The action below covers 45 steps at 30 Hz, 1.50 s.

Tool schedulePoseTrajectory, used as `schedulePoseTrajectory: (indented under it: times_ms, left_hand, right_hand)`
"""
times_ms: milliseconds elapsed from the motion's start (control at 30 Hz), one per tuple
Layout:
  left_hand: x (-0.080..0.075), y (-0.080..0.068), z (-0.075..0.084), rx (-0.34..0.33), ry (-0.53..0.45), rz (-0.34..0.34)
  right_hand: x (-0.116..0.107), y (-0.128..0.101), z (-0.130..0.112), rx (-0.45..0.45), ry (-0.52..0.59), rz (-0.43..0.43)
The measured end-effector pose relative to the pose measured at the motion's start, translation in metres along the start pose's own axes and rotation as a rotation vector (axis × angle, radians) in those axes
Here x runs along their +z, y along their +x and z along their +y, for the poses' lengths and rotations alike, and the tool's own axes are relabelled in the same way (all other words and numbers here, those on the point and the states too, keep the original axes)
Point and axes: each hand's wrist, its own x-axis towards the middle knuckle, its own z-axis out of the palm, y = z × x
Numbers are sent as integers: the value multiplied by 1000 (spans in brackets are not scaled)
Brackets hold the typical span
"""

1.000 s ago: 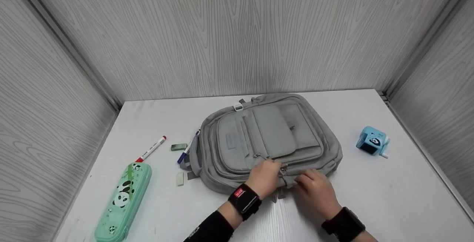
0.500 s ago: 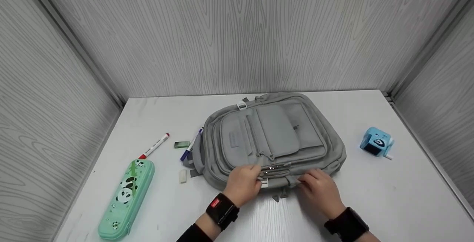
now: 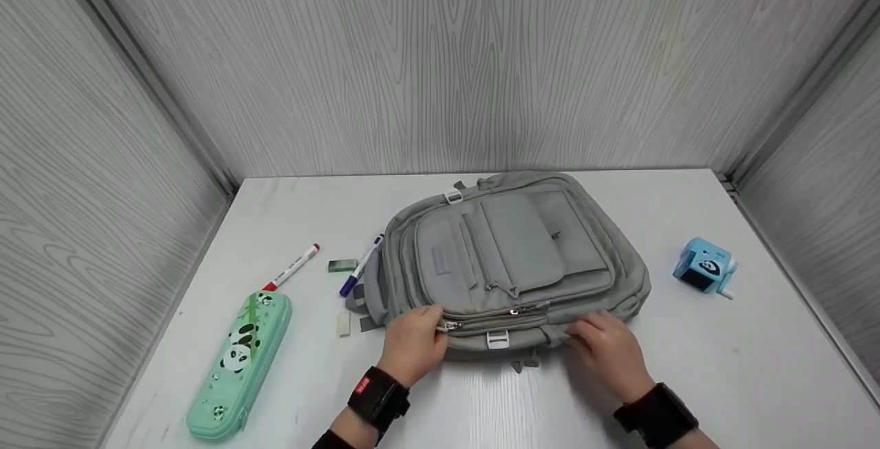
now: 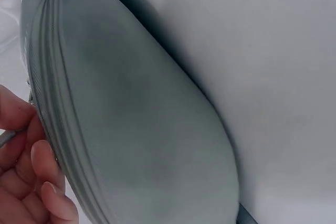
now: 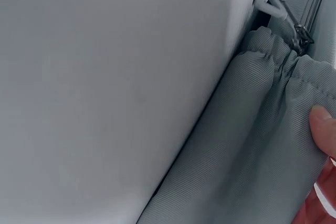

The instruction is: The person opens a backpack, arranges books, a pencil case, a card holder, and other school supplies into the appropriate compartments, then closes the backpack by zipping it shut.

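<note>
A grey backpack (image 3: pixel 522 243) lies front side up on the white table. At its near edge my left hand (image 3: pixel 412 346) pinches a zipper pull; the metal slider (image 3: pixel 450 326) sits beside the fingertips. In the left wrist view, curled fingers (image 4: pixel 46 163) hold a thin grey strip against the zipper track (image 4: pixel 58 87). My right hand (image 3: pixel 608 349) grips the fabric of the backpack's side pocket near the right end. The thumb (image 5: pixel 323 129) presses on that gathered pocket (image 5: pixel 262 129) in the right wrist view. The backpack's underside is hidden.
Left of the backpack lie a green panda pencil case (image 3: pixel 240 366), a red-capped marker (image 3: pixel 292 267), a blue-capped marker (image 3: pixel 361 267), a green eraser-sized block (image 3: pixel 342 265) and a small white block (image 3: pixel 343 324). A blue crank pencil sharpener (image 3: pixel 705 265) stands at right.
My left hand has slid leftward along the near-side zipper, taking the slider with it and uncovering a white buckle. My right hand keeps its grip on the side pocket.
</note>
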Motion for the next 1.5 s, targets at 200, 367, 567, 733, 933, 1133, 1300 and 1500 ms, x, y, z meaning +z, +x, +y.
schedulePoseTrajectory:
  times_ms: [200, 367, 567, 733, 933, 1133, 1300, 1500]
  left_hand:
    - [-6, -4, -5, -54, -23, -18]
    - [-11, -6, -6, -87, -39, -15]
    - [-11, -8, -4, -77, -32, -23]
    - [-11, -11, -6, -66, -14, 0]
    - [-13, -12, -9, -86, -26, 7]
    - [-13, -11, -9, -120, -42, 24]
    - [-13, -11, -3, -131, -62, 9]
    - [-13, -12, 9, -179, -168, -82]
  right_hand:
    - [-6, -1, 6, 35, -33, -14]
    - [-12, -2, 16, 51, -55, -25]
    - [-16, -3, 29, 56, -77, 0]
    - [-19, -3, 40, 77, -101, 3]
    - [-24, -3, 56, 107, -96, 18]
    - [-25, 3, 71, 140, -115, 2]
    - [-24, 9, 79, 217, -130, -19]
    - [-23, 10, 59, 228, -146, -6]
